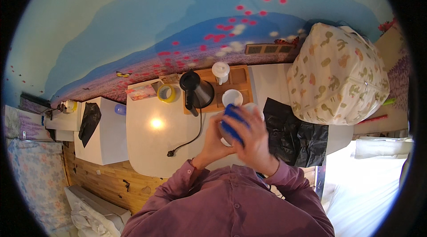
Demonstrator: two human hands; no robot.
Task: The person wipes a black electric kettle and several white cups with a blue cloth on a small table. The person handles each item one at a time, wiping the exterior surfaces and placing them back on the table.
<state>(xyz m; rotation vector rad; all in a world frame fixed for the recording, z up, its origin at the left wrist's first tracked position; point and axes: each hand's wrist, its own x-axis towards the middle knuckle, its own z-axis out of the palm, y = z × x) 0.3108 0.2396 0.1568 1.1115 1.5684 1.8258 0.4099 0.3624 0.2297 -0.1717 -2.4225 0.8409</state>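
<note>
My left hand (213,142) curls around a pale, rounded piece, seemingly a white cup (227,141), mostly covered by my fingers. A blue cloth or sponge (235,122), blurred, is pressed against it by my right hand (255,142). Just beyond my hands, a white cup (232,97) stands on a wooden tea tray (245,86). Another white rounded vessel (259,110) is partly hidden behind my right fingers. At the tray's back stands a white lidded pitcher (221,71). A dark electric kettle (200,91) occupies its left side.
The kettle's cord (186,143) trails across the white table (150,150). A roll of yellow tape (166,93) lies left of the kettle. On the right are a black plastic bag (295,137) and a large patterned fabric bag (337,76). A white cabinet (106,143) stands left of the table.
</note>
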